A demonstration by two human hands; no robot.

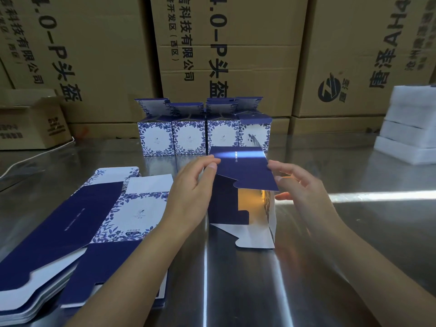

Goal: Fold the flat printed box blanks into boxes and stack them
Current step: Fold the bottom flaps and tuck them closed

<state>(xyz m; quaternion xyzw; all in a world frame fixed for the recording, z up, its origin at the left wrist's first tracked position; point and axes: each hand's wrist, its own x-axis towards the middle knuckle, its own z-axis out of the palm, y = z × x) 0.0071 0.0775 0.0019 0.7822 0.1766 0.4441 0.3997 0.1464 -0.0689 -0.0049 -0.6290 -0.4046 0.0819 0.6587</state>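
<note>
A half-formed blue and white box blank (245, 175) stands on the steel table (354, 232) in front of me, its end open toward me and its white flaps spread on the table. My left hand (191, 192) pinches its left top corner. My right hand (299, 185) holds its right edge with curled fingers. A pile of flat printed blanks (89, 223) lies at the left, partly under my left forearm. Several folded boxes (203, 135) with their top flaps up stand in a row behind.
Large brown cartons (236, 55) wall off the back of the table. A small brown carton (33, 123) sits at the far left. White foam pieces (410, 128) are stacked at the right edge. A white cable (35, 156) runs across the left.
</note>
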